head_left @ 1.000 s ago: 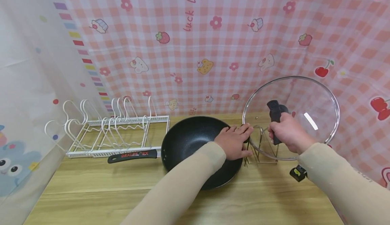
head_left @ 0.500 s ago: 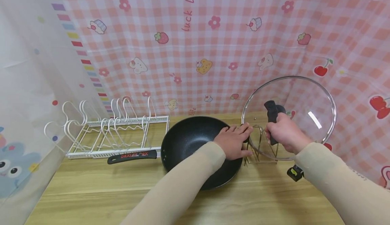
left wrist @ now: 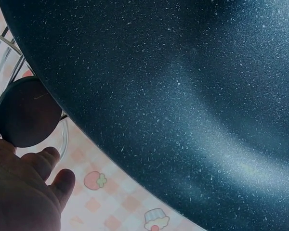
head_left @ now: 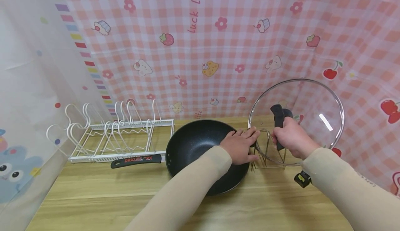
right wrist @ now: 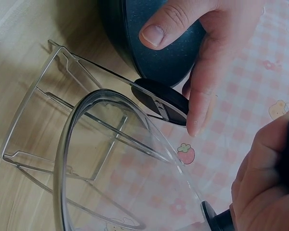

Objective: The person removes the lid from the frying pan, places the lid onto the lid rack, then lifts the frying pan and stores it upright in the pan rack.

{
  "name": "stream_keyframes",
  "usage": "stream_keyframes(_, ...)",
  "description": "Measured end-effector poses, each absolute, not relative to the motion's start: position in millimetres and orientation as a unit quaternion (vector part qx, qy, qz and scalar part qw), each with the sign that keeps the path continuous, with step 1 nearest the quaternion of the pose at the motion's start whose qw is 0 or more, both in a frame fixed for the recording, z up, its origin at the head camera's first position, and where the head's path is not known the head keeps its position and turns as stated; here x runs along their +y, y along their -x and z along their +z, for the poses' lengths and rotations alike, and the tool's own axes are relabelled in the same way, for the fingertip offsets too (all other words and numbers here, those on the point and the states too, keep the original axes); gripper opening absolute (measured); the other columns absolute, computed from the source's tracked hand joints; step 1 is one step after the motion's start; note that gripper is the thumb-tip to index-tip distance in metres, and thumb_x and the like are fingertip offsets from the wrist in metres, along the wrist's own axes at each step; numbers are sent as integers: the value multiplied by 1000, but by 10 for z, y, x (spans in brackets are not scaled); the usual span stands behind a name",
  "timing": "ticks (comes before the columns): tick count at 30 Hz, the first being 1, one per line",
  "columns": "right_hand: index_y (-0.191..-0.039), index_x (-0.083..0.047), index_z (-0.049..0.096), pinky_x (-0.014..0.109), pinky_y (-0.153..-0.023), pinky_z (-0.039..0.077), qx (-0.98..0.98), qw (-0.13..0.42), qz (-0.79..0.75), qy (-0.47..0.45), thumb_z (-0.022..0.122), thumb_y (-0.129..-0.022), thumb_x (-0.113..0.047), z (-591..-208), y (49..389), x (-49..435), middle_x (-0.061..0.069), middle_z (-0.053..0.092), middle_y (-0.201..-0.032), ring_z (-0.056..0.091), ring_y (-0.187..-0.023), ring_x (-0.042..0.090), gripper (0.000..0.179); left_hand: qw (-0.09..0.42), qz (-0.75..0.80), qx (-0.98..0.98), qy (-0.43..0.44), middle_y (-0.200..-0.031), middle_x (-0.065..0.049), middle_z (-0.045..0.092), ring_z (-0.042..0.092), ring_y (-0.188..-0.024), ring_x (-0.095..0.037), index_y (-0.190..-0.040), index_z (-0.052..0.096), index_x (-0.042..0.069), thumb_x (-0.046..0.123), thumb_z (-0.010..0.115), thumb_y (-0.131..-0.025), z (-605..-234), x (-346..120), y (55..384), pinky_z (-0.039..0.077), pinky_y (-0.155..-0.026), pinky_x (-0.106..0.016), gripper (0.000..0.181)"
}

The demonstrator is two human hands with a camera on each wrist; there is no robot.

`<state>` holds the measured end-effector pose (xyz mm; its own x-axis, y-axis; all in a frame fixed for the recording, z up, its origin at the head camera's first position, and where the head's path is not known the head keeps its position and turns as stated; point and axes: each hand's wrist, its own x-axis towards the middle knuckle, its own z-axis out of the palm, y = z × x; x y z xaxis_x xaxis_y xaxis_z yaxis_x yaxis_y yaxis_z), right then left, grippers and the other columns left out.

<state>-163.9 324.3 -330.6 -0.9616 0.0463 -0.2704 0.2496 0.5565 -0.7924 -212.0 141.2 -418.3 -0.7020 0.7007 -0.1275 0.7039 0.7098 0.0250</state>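
L forearm, in a cream sleeve, is slanting from the desk's near side twd its back R corner; L hand is resting approx palm down, fingers pointing mostly twd the R edge, nearly straight & slightly spread, thumb sticking out apart. R forearm, same sleeve, is angling in across the R edge; R hand is gripping firmly, fingers curled, nr the back R corner.

Viewed through my remote feed, a satiny, speckled black wok sits centre frame; at right, a clear, glossy, metal-rimmed glass lid; at left, a smooth white rack; below, a wood-grain desk; behind, printed cloth.
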Motion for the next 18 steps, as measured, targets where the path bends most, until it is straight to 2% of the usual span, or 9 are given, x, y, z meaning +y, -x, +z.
stream_keyframes(12, -143, 24, 15, 34, -74, 58, 884, 105, -450, -72, 43, -99, -7, -3333, 1643, 3238, 7, 64, -75, 65, -72, 25, 61, 69, -13, 922, -380, -178, 16, 1, 26, -163, -24, -170, 6, 39, 76, 46, -99, -4191, 1409, 2124, 25, -131, -44, 90)
stream_keyframes(15, -145, 24, 13, 35, -71, 59, 882, 106, -453, -74, 42, -100, -7, -3339, 1646, 3229, 8, 63, -76, 65, -70, 24, 61, 72, -12, 922, -380, -178, 16, 0, 25, -163, -24, -169, 4, 39, 77, 45, -99, -4194, 1410, 2130, 25, -131, -44, 90)
stream_keyframes(18, -150, 24, 5, 35, -69, 60, 882, 110, -452, -75, 41, -101, -7, -3348, 1646, 3220, 8, 63, -78, 64, -68, 24, 68, 72, -11, 922, -381, -178, 16, 0, 26, -163, -24, -170, 5, 38, 77, 45, -99, -4201, 1411, 2134, 25, -131, -45, 90)
